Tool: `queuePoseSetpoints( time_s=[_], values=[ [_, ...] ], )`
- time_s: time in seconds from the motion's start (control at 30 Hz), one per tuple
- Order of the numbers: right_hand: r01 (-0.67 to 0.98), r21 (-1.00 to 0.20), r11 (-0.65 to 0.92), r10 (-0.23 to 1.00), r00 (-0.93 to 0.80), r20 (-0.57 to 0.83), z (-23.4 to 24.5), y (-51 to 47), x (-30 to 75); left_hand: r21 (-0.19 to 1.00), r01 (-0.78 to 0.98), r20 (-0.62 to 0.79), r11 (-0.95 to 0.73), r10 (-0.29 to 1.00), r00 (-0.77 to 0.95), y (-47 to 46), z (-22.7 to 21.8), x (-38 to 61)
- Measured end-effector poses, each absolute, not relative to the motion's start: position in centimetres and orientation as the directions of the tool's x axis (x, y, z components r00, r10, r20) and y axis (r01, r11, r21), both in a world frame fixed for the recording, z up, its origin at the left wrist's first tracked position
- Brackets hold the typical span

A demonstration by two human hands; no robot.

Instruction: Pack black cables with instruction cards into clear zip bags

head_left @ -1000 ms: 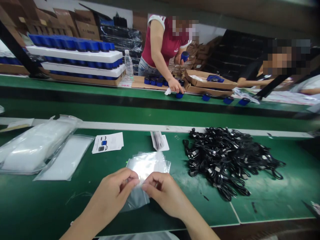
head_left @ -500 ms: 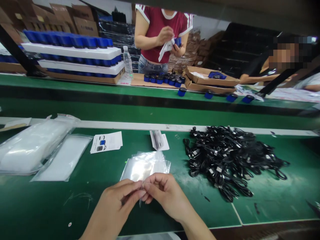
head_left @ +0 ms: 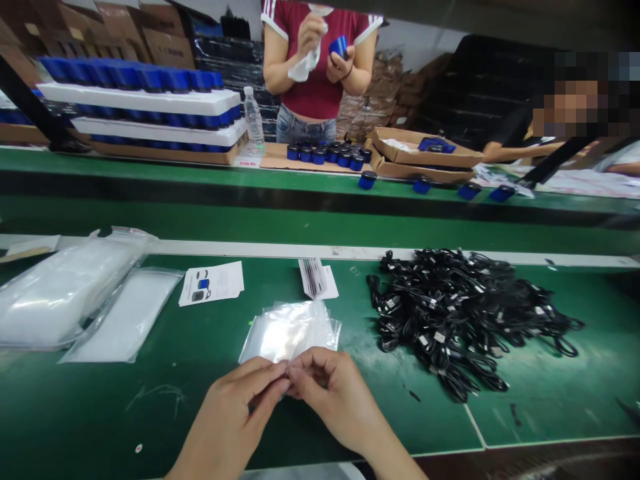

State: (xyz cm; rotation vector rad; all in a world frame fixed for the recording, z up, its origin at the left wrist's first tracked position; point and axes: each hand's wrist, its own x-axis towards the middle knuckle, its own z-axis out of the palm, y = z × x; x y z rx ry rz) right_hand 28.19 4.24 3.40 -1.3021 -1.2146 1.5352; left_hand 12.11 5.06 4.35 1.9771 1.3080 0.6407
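My left hand [head_left: 235, 407] and my right hand [head_left: 333, 393] meet at the fingertips above the green workbench [head_left: 115, 407]. They pinch a thin piece of clear plastic bag [head_left: 289, 377], mostly hidden by my fingers. Just beyond them lies a loose stack of clear plastic bags [head_left: 289, 331]. A tangled heap of black cables [head_left: 463, 313] lies to the right. A printed instruction card [head_left: 211, 283] and a folded leaflet [head_left: 315, 278] lie beyond the stack.
Large bundles of plastic bags [head_left: 60, 297] lie at the left of the bench. Across a raised green conveyor [head_left: 320, 180], a person [head_left: 315, 87] wipes a blue cylindrical container [head_left: 339, 47] with a white cloth. Several blue containers [head_left: 325, 157] stand on cardboard, with foam trays [head_left: 140, 103] behind.
The plastic that hung below my hands has drawn up into my fingertips. The person opposite has straightened and raised the blue container and cloth.
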Motion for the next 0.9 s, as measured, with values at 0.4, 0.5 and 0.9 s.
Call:
queuePoseSetpoints(
  time_s=[0.4,0.5,0.9],
  values=[
    [0.259,-0.958,-0.120,0.965,-0.198,-0.174,3.3,4.1,28.7,0.740,0.650,-0.142,-0.175,0.903,0.405,4.9,5.1,12.4],
    [0.316,-0.947,-0.061,0.969,-0.209,-0.132,3.7,4.0,28.8,0.685,0.697,-0.137,-0.212,0.902,0.409,5.0,5.4,12.7],
    [0.463,-0.885,0.040,0.992,-0.127,-0.022,4.4,3.0,29.0,0.549,0.748,-0.020,-0.373,0.889,0.457,5.4,5.3,13.5]
  ],
)
